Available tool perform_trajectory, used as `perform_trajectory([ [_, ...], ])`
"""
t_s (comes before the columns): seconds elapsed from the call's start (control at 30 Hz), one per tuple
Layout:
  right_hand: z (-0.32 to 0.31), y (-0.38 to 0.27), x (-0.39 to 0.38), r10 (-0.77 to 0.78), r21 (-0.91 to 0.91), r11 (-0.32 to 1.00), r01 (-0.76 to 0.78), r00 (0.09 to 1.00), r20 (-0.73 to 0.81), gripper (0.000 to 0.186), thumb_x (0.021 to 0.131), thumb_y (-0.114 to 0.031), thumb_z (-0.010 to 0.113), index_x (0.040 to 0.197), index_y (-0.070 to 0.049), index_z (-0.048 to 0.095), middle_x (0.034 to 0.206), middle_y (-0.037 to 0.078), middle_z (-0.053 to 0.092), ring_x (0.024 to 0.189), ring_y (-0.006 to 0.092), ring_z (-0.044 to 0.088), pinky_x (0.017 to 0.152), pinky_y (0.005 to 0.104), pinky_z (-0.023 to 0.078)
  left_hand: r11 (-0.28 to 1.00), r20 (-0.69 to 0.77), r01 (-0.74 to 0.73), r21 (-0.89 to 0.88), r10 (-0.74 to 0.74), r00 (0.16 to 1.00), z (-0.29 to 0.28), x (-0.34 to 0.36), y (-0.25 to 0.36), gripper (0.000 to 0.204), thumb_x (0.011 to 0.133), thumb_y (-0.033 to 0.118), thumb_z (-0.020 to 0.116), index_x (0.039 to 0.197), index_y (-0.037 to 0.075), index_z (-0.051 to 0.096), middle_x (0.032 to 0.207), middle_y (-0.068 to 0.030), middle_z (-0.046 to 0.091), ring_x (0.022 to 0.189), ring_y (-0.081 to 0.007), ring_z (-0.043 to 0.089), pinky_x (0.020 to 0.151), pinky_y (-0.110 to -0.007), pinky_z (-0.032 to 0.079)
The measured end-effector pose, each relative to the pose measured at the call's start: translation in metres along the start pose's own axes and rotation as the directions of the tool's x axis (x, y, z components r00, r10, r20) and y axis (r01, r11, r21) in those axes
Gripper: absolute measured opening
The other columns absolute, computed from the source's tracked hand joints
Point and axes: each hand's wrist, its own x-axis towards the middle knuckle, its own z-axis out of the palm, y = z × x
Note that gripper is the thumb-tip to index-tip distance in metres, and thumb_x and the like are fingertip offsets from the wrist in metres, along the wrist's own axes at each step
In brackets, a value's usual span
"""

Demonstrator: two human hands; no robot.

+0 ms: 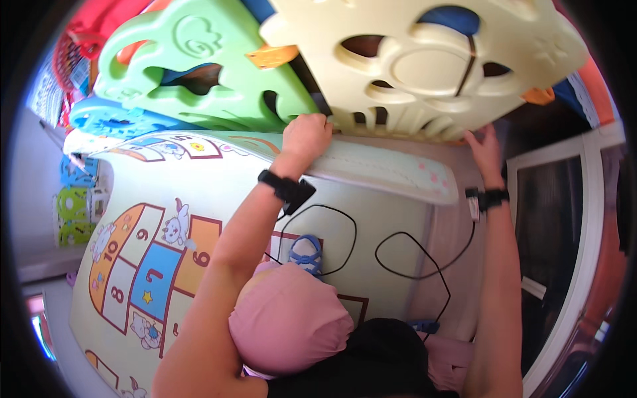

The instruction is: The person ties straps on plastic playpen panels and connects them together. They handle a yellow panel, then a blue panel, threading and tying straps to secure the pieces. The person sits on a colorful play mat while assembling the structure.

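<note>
A cream plastic play-fence panel with cut-out holes stands tilted in front of me. Its lower left corner is in my left hand, whose fingers are curled there beside the green panel. At the lower right corner, my right hand grips the same cream panel with thumb and fingers; part of the fingers is hidden behind it. The green fence panel adjoins on the left, and an orange connector sits between the two. Under the panels, the printed play mat curls up along its far edge.
A blue fence panel stands farther left. Black cable loops over the mat and floor, between my wrists, which wear black bands. A white-framed glass door is at the right. A blue sandal shows on my foot.
</note>
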Motion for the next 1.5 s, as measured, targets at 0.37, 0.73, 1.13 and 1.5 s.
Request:
perform_trajectory([
  [0.37, 0.038, -0.009, -0.130, 0.222, 0.288, 0.924, -0.250, 0.967, 0.128, 0.020, 0.095, -0.009, 0.068, 0.112, -0.004, 0.059, 0.096, 0.004, 0.065, 0.079, 0.0114, 0.061, 0.072, 0.0284, 0.051, 0.999, -0.108, -0.009, -0.037, 0.005, 0.994, 0.057, -0.004, -0.097, 0.026, 0.097, 0.022, 0.053, 0.095, 0.000, 0.067, 0.107, -0.0243, 0.068, 0.099, -0.0455, 0.064, 0.089, -0.052, 0.051],
  [0.73, 0.032, -0.094, -0.178, -0.634, -0.221, 0.715, 0.663, 0.749, 0.193, 0.029, 0.082, -0.008, 0.067, 0.110, -0.004, 0.068, 0.123, 0.007, 0.065, 0.107, 0.0290, 0.060, 0.097, 0.0408, 0.048, 0.996, 0.243, -0.068, 0.062, 0.051, 0.969, 0.071, -0.096, -0.117, 0.053, 0.089, 0.020, 0.065, 0.141, 0.018, 0.058, 0.117, -0.0187, 0.060, 0.109, -0.0399, 0.060, 0.095, -0.048, 0.051],
  [1.13, 0.067, -0.033, -0.246, -0.579, -0.016, 0.677, 0.736, 0.546, 0.605, 0.032, 0.078, -0.005, 0.063, 0.110, -0.003, 0.067, 0.115, 0.007, 0.066, 0.104, 0.0256, 0.061, 0.094, 0.0391, 0.047, 0.966, -0.165, -0.049, 0.255, 0.094, 0.982, 0.090, 0.029, -0.100, 0.011, 0.090, 0.011, 0.059, 0.097, 0.007, 0.067, 0.081, -0.0174, 0.073, 0.076, -0.0371, 0.073, 0.066, -0.048, 0.059],
  [1.5, 0.066, -0.029, -0.245, -0.563, -0.036, 0.706, 0.708, 0.591, 0.578, 0.035, 0.078, -0.004, 0.063, 0.113, -0.002, 0.068, 0.119, 0.009, 0.067, 0.107, 0.0268, 0.062, 0.097, 0.0414, 0.046, 0.907, -0.112, -0.177, 0.382, 0.236, 0.965, 0.102, 0.047, -0.110, 0.012, 0.087, 0.009, 0.058, 0.088, 0.011, 0.070, 0.079, -0.0136, 0.073, 0.076, -0.0336, 0.074, 0.066, -0.045, 0.059],
])
